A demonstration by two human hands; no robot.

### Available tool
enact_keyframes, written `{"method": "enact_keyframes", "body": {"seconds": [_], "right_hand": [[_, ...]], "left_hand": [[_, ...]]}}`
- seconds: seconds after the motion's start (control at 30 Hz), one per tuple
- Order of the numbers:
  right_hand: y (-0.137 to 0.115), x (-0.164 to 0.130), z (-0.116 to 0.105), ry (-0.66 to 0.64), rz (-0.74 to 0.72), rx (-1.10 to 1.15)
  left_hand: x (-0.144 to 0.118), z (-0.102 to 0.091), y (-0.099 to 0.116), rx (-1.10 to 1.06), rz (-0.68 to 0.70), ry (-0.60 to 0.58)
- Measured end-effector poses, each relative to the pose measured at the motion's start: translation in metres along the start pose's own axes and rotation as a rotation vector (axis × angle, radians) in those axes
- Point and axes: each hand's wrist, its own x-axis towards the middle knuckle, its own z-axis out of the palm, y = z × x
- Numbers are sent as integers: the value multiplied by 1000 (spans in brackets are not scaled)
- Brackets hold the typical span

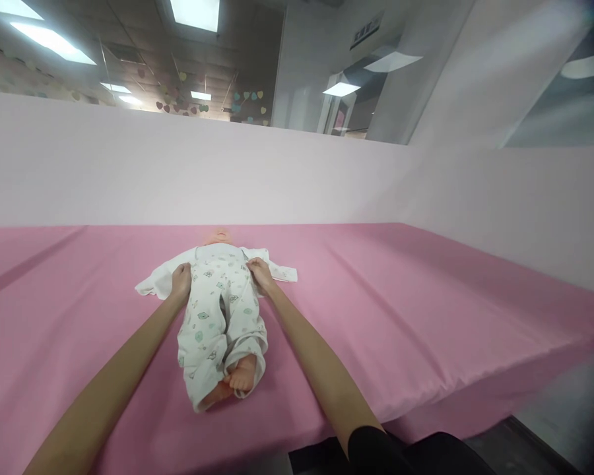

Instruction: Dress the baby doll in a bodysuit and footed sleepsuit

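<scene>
A baby doll [242,375] lies on its back on the pink sheet, its feet toward me and its head at the far end. It wears white baby pants [202,323] with a small green print, pulled high on the body. At the left side of the waist, my left hand [181,280] is closed on the pants' edge. My right hand [260,272] pinches the pants at the opposite side. A white baby top [161,280] has its sleeves spread out to both sides. Bare feet show from the trouser legs.
The pink sheet [376,316] covers a wide padded surface, with its front edge close to me. A white wall [178,165] rises behind it, topped by glass panes, and another wall [525,211] stands at the right.
</scene>
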Motion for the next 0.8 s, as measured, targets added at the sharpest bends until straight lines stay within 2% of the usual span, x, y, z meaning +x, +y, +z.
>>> {"method": "enact_keyframes", "body": {"seconds": [0.2, 0.33, 0.43, 0.6, 0.8], "right_hand": [[9, 8, 11, 179, -22, -84], [12, 9, 13, 199, 32, -115], [6, 5, 7, 104, 87, -137], [-12, -5, -7, -168, 211, -169], [-16, -7, -21, -461, 196, -125]], "left_hand": [[0, 4, 4, 84, 0, 89], [7, 3, -1, 92, -11, 62], [13, -4, -4, 119, -30, -31], [20, -21, 0, 194, -74, -230], [15, -36, 17, 246, -87, -650]]}}
